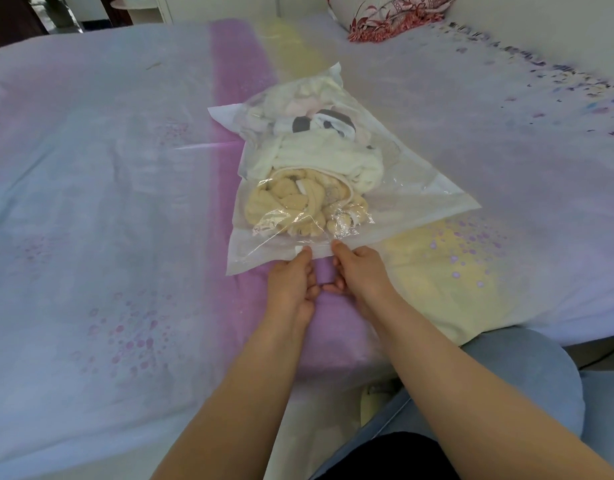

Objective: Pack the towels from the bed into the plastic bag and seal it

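Observation:
A clear plastic bag (420, 188) lies flat on the bed with its mouth edge toward me. Inside it sit a yellow towel (291, 202) nearest me, a cream towel (319, 157) behind it, and a white towel with grey patches (316, 124) at the far end. My left hand (291, 282) and my right hand (357, 271) rest side by side on the bag's near edge. Each one pinches the sealing strip between thumb and fingers. The two hands almost touch at the thumbs.
The bed sheet (108, 209) is pale blue with purple and yellow bands and dotted prints. A red floral pillow (385, 15) lies at the far right corner. My knee in blue jeans (527, 375) is at the bed's near edge.

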Tool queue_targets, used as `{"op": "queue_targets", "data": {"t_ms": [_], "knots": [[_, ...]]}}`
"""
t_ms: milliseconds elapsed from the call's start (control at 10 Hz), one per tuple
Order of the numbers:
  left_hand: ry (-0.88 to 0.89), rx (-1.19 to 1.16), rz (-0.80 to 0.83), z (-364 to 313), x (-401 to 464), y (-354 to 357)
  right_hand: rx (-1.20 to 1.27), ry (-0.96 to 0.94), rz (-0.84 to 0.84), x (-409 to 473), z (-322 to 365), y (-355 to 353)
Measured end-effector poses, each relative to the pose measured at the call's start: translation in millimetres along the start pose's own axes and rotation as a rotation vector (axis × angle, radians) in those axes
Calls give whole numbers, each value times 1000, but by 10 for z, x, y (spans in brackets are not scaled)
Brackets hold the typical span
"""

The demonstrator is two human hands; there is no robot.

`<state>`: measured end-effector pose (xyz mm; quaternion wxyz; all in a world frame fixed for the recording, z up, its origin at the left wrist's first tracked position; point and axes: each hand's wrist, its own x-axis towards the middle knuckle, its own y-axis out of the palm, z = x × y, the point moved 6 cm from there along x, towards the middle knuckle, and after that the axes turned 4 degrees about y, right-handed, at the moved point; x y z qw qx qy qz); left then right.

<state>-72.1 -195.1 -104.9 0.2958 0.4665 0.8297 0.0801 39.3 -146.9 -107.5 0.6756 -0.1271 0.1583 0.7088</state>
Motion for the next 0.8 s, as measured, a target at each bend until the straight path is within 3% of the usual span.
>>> {"op": "queue_targets", "data": {"t_ms": [300, 600, 800], "knots": [[-102, -153, -73, -146, -6, -366, 111, 60, 0, -14, -44, -47], [-43, -185, -141, -279, -36, -618, 117, 81, 4, -19, -53, -80], [-47, -144, -79, -273, -43, -616, 106, 96, 101, -55, 3, -73]]}}
